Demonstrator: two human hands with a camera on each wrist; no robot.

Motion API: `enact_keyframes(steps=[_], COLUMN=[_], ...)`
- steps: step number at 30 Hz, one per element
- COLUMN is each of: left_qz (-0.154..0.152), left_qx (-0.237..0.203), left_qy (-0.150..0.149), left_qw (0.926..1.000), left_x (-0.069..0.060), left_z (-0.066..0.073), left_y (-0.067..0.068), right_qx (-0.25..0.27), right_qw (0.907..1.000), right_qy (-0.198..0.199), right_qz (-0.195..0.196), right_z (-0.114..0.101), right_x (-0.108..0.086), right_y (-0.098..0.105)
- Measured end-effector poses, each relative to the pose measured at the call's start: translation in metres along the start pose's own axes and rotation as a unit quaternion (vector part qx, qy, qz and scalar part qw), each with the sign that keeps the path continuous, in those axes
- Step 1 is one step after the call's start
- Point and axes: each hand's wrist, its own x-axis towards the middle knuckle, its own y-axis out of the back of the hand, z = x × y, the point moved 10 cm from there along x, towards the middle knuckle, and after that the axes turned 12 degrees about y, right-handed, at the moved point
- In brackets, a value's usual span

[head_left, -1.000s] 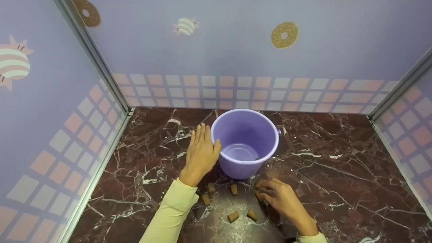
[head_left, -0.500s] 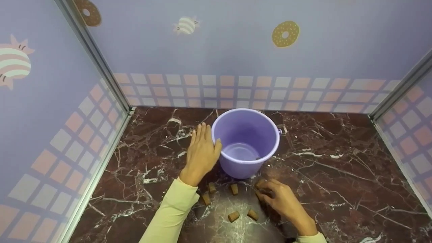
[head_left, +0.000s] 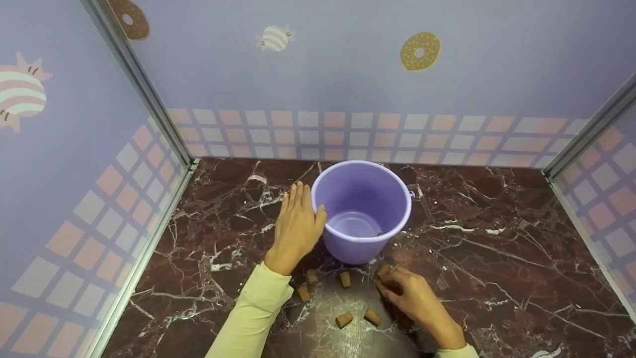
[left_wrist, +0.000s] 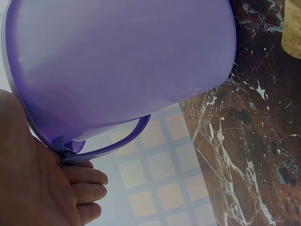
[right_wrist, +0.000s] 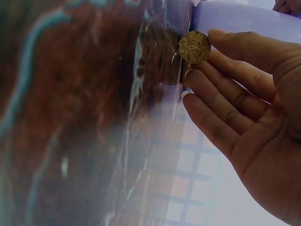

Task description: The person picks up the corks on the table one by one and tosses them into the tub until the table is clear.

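A purple bucket (head_left: 355, 251) stands upright on the dark marbled surface. My left hand (head_left: 295, 226) rests against its left rim, fingers straight, thumb at the rim; the left wrist view shows the bucket's handle (left_wrist: 113, 147) beside the fingers. Several tapered corks lie in front of the bucket, among them one cork (head_left: 345, 279) in the middle. To the right, my right hand (head_left: 415, 296) pinches a cork (right_wrist: 194, 47) low over the surface between thumb and fingers. Another cork (head_left: 383, 270) lies just beyond its fingertips, partly covered.
Two corks lie nearest me, a left one (head_left: 343, 319) and a right one (head_left: 371, 316). Two more, a cork (head_left: 311, 277) and a cork (head_left: 303, 293), lie by the left wrist. Patterned panels (head_left: 348, 74) wall in the back and sides. A small dark bit (head_left: 380, 233) shows inside the bucket.
My right hand's fingers have drawn back slightly toward the thumb, uncovering more of the cork beyond them. The left hand, the bucket and the loose corks stay put.
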Motion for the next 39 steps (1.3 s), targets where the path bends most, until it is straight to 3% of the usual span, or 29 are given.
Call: enact_keyframes(steps=[9,22,39], left_qz=[-0.003,0.005,-0.006], left_qx=[-0.002,-0.013,-0.003], left_qy=[0.004,0.0,0.002], left_qw=[1.0,0.9999,1.0], left_x=[0.0005,-0.0014,0.0009], left_z=[-0.0007,-0.0011,-0.0008], left_y=[-0.0008,0.0007,-0.0026], right_qx=[0.013,-0.007,0.0], right_qw=[0.9995,1.0,0.9998], right_qy=[-0.025,0.006,-0.006], right_qz=[-0.014,-0.003,-0.019], right_z=[0.0015,-0.0036,-0.002], right_x=[-0.001,-0.0015,-0.0011], right_y=[-0.0045,-0.0051,-0.0061])
